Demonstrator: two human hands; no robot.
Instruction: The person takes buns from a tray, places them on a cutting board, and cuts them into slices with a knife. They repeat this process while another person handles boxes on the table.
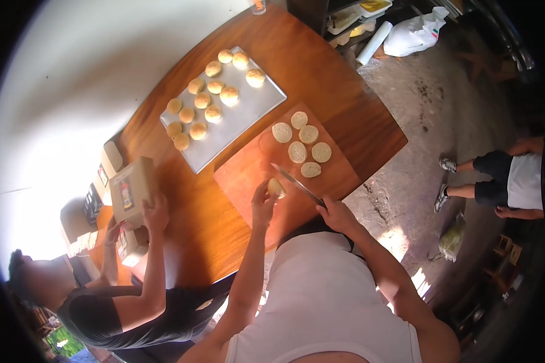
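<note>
Left forearm reaching forward; my left hand over the near part of the red board, fingers curled partway round a bun; right elbow bent outward, my right hand closed firmly round the handle of a knife, blade slanting forward and left, tip just past the bun; cut halves lie farther across the board
</note>
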